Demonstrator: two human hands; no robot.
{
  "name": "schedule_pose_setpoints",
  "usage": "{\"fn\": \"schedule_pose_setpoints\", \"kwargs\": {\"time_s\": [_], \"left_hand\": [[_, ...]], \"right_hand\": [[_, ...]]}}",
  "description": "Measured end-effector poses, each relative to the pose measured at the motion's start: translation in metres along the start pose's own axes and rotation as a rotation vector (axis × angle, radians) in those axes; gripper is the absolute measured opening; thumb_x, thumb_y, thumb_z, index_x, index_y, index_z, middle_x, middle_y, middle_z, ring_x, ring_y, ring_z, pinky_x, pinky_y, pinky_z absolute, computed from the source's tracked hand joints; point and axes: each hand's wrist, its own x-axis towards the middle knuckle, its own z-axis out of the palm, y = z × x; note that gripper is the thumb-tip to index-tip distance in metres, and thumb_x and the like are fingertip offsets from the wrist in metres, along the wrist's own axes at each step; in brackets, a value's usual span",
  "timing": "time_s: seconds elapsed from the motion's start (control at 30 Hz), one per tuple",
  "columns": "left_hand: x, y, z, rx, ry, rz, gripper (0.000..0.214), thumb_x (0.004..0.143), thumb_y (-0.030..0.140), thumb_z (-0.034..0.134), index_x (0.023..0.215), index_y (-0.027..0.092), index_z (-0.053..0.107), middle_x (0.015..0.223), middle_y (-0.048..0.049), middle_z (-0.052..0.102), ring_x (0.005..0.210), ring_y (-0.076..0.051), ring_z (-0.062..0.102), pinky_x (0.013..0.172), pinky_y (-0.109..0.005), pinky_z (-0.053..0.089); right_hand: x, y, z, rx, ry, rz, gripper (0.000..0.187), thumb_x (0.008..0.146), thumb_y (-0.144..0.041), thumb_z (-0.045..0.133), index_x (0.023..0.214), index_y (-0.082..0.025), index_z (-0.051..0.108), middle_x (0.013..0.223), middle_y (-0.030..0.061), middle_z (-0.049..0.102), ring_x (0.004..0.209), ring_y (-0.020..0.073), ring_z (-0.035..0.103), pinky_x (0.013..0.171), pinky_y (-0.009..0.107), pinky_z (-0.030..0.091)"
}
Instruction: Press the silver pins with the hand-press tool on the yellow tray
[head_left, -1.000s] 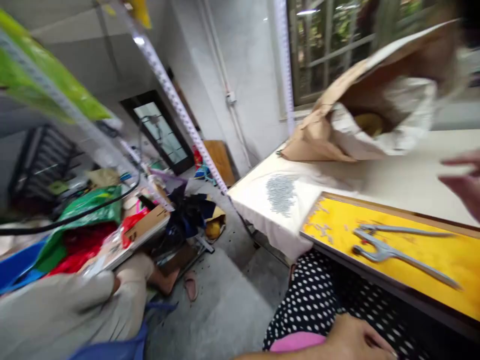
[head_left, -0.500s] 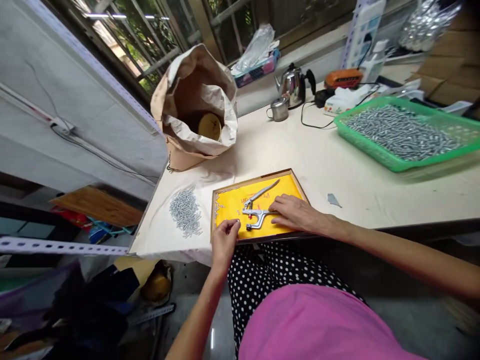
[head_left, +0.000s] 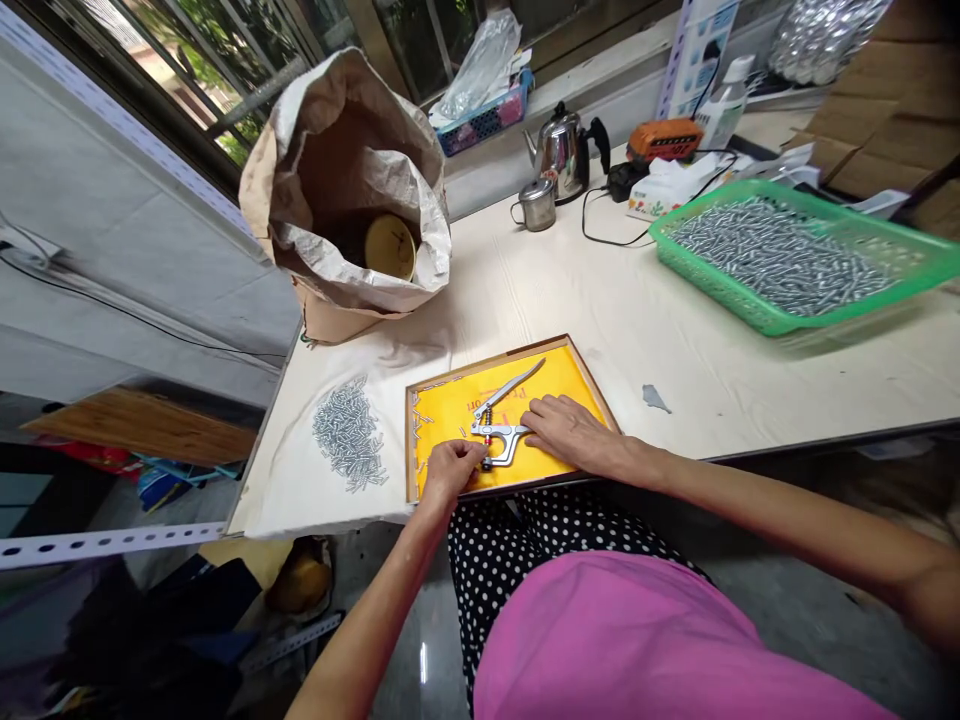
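Observation:
Silver hand pliers (head_left: 510, 440), of the snap-fastener kind with a spring and a red part at the jaws, lie with handles spread in a shallow tray (head_left: 444, 380) lined with yellow. My right hand (head_left: 566, 430) has its fingers closed on the lower handle. My left hand (head_left: 452, 468) is pinched at the jaw end, its fingertips beside the red part; whatever is in the pinch is too small to make out. Several small metal pieces (head_left: 417, 425) lie along the tray's left side. A heap of small grey metal pieces (head_left: 349, 435) sits left of the tray.
A big paper sack (head_left: 337, 310) stands open behind the heap. At the right is a green basket (head_left: 780, 325) full of metal pieces. A steel kettle (head_left: 562, 155), a lidded cup (head_left: 537, 207) and an orange device (head_left: 665, 138) stand at the back. A grey scrap (head_left: 655, 398) lies right of the tray.
My left hand has moved right and up to the jaws of the pliers. My right hand stays on the handle. The view has shifted slightly.

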Motion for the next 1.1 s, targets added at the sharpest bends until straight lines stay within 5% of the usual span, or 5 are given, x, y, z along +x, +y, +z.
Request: {"fn": "schedule_pose_setpoints", "kwargs": {"time_s": [0.3, 0.53, 0.63, 0.73, 1.1], "left_hand": [[0.016, 0.009, -0.009, 0.138, -0.188, -0.077, 0.030, 0.078, 0.033, 0.074, 0.058, 0.016, 0.058, 0.042, 0.0043, 0.050, 0.040, -0.007, 0.039, 0.045, -0.021, 0.025], [0.016, 0.016, -0.011, 0.175, -0.299, -0.130, 0.025, 0.084, 0.022, 0.065, 0.061, 0.017, 0.058, 0.039, 0.0059, 0.047, 0.037, -0.007, 0.034, 0.044, -0.022, 0.022], [0.015, 0.013, -0.010, 0.191, -0.316, -0.132, 0.029, 0.086, 0.021, 0.061, 0.058, 0.017, 0.056, 0.038, 0.0055, 0.047, 0.036, -0.007, 0.033, 0.043, -0.023, 0.022], [0.014, 0.011, -0.010, 0.190, -0.319, -0.138, 0.031, 0.086, 0.025, 0.064, 0.057, 0.018, 0.054, 0.039, 0.0056, 0.047, 0.036, -0.007, 0.034, 0.044, -0.023, 0.024], [0.013, 0.013, -0.009, 0.202, -0.305, -0.175, 0.031, 0.085, 0.027, 0.066, 0.057, 0.018, 0.055, 0.041, 0.0049, 0.048, 0.038, -0.008, 0.036, 0.045, -0.024, 0.024]], "right_hand": [[0.004, 0.000, 0.005, -0.049, -0.014, 0.003, 0.018, 0.104, -0.026, 0.048, 0.105, -0.019, 0.064, 0.098, 0.0079, 0.062, 0.091, 0.0221, 0.051, 0.075, 0.034, 0.031], [0.008, 0.009, -0.006, 0.037, -0.012, -0.019, 0.025, 0.103, -0.037, 0.051, 0.112, -0.017, 0.065, 0.115, 0.0127, 0.064, 0.099, 0.0241, 0.056, 0.083, 0.036, 0.041], [0.015, 0.026, -0.015, 0.028, 0.075, -0.018, 0.057, 0.095, -0.056, 0.060, 0.135, -0.015, 0.055, 0.145, 0.0203, 0.050, 0.124, 0.0337, 0.049, 0.099, 0.047, 0.042], [0.024, 0.042, -0.020, -0.019, -0.004, -0.071, 0.091, 0.084, -0.071, 0.066, 0.150, -0.014, 0.042, 0.155, 0.0241, 0.039, 0.138, 0.0421, 0.037, 0.108, 0.058, 0.036], [0.037, 0.028, -0.033, -0.142, -0.198, -0.030, 0.083, 0.082, -0.066, 0.067, 0.138, -0.006, 0.051, 0.124, 0.0197, 0.061, 0.108, 0.0339, 0.051, 0.089, 0.045, 0.040]]}}
